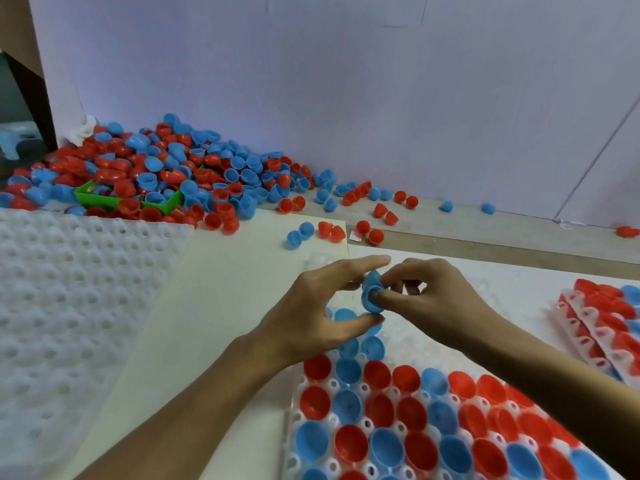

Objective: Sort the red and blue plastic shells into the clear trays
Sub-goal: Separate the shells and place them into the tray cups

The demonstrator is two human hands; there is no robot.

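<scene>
both hands meet above the clear tray (294, 420), over its far end. right hand (426, 299) pinches a blue shell (370, 294) between thumb and fingertips. left hand (322, 306) spread wide beside it, index finger out straight, thumb under the shell; contact unclear. tray pockets nearer the camera hold red and blue shells, open side up. mixed pile of shells (166, 171) far left on the tabletop (225, 289), around a green bin (104, 200). filled stacked trays (602, 323) at right.
</scene>
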